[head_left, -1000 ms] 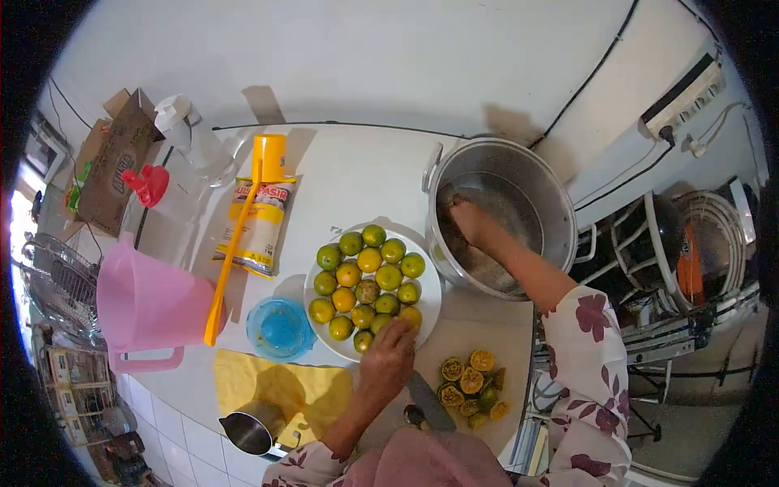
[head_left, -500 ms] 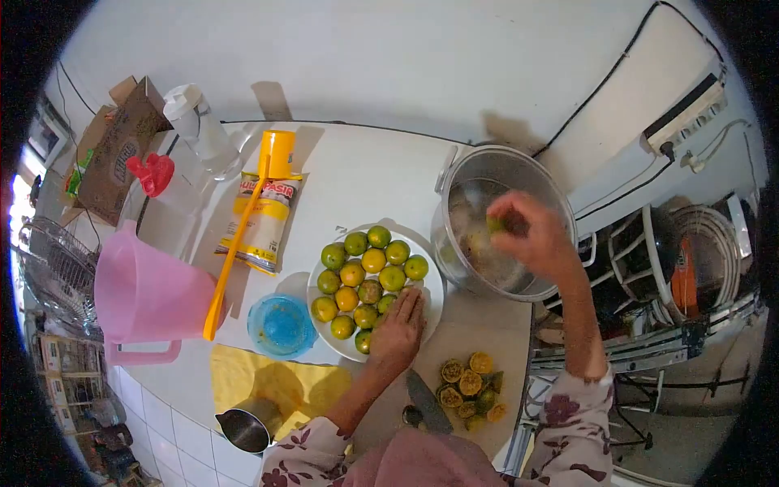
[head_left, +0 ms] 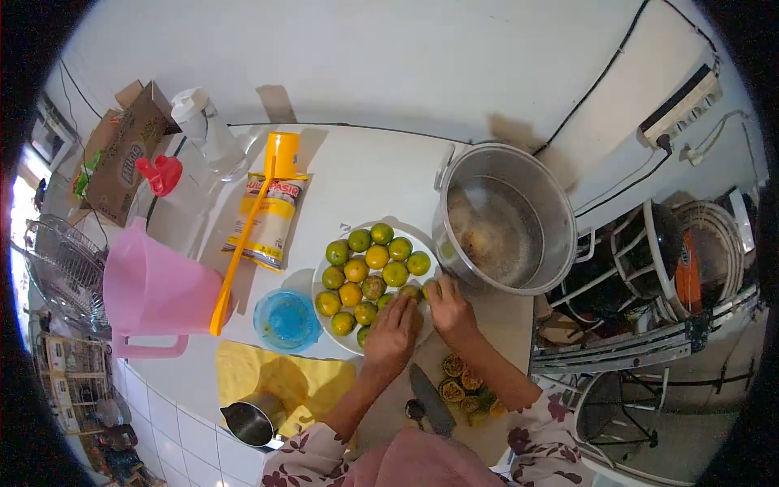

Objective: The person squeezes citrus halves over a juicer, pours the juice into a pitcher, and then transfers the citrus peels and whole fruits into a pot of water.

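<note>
A white plate [head_left: 355, 343] bears several green and yellow oranges [head_left: 355, 270]. My left hand [head_left: 391, 334] lies over its lower right side, fingers stretched out across the fruit and partly hiding it. At the plate's right edge, my right hand [head_left: 451, 312] has its fingers closed around a green orange [head_left: 428, 289], mostly hidden by the fingertips. The large metal pot [head_left: 497, 235] stands just beyond, with cloudy liquid inside. Squeezed orange halves [head_left: 454, 391] lie below my right forearm, beside a knife [head_left: 432, 399] and a spoon [head_left: 415, 411].
On the left are a pink jug [head_left: 158, 284], a blue bowl [head_left: 286, 322], a yellow long-handled dipper [head_left: 281, 156] on a sugar bag [head_left: 264, 223], and a clear pitcher [head_left: 207, 134]. A metal cup [head_left: 250, 422] stands at the front on a yellow cloth [head_left: 243, 369].
My right hand has come down from over the pot to the plate's right edge. My left hand stays over the oranges, shifted slightly. The view has moved a little.
</note>
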Tool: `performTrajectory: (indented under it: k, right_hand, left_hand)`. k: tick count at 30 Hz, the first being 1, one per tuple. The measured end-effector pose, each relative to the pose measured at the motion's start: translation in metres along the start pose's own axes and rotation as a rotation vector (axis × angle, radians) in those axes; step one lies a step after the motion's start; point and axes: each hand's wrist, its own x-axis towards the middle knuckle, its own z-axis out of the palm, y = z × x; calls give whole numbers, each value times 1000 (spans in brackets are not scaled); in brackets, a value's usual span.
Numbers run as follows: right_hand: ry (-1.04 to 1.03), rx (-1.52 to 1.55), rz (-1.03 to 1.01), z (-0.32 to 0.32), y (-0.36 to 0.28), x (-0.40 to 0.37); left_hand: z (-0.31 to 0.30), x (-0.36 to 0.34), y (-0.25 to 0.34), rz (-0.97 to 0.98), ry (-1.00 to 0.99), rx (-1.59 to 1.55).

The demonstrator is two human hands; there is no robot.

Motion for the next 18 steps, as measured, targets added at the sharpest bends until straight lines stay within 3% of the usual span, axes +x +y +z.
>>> performTrajectory:
  k: [5,7,11,13,14,16,18]
  right_hand:
    - [77,180,-40,9,16,3]
    - [232,316,-99,6,16,4]
    - [41,283,20,-22,-6,-10]
    - [-215,392,12,-23,-18,-17]
    - [-215,391,12,-18,-21,-21]
    - [17,376,-153,-7,-23,-23]
    - [8,333,-159,-8,-22,-24]
  left_hand:
    - [-22,-22,1,-32,51,-28]
    - [-34,-33,1,-22,72,-27]
    - [-47,-54,5,-124,65,-76]
    - [-47,-59,7,-151,61,-91]
    - [-42,-60,8,-116,69,-72]
    - [-35,-59,8,-78,82,-54]
    - [-29,-57,8,-43,59,-101]
